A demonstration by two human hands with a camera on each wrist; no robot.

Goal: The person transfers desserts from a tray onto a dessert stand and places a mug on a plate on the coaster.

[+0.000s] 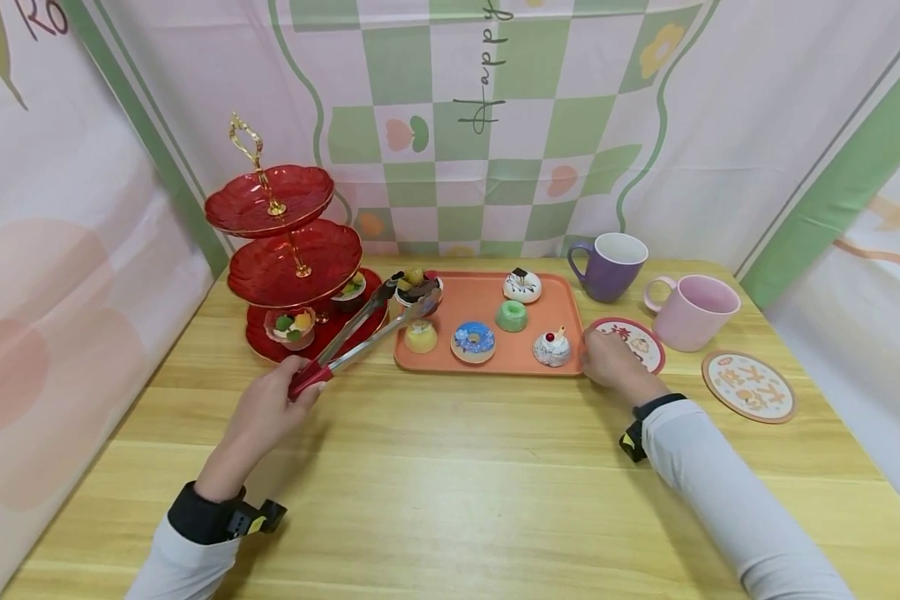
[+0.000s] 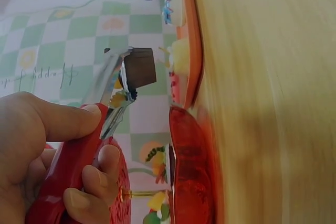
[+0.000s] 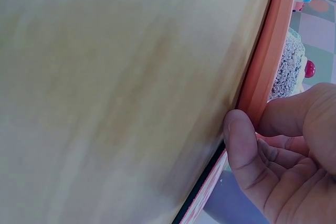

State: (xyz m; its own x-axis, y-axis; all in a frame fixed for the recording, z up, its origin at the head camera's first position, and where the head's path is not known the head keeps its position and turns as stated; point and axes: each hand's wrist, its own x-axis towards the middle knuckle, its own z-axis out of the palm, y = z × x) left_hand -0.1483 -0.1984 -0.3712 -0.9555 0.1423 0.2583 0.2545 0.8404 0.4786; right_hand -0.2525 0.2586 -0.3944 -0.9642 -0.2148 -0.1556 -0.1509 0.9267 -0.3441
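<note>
In the head view my left hand point(image 1: 270, 410) grips the red handles of metal tongs point(image 1: 373, 340). Their tips clasp a small brown dessert cup point(image 2: 140, 67) topped with fruit, held up over the left end of an orange tray point(image 1: 468, 292). At the tray's front right corner my right hand point(image 1: 617, 363) pinches the rim between thumb and finger. On the tray sit a yellow pudding point(image 1: 421, 336), a blue doughnut point(image 1: 463, 345), a green ring cake point(image 1: 511, 317), a white doughnut point(image 1: 520, 291) and a cherry-topped cake point(image 1: 552, 351).
A red three-tier stand point(image 1: 288, 265) rises on the left, with a fruit cup point(image 1: 292, 330) and a darker cup point(image 1: 350, 289) on its bottom plate. Right of the tray are a purple mug point(image 1: 613, 268), a pink mug point(image 1: 692, 318), a red-rimmed coaster point(image 1: 642, 343) and a tan-rimmed coaster point(image 1: 750, 387).
</note>
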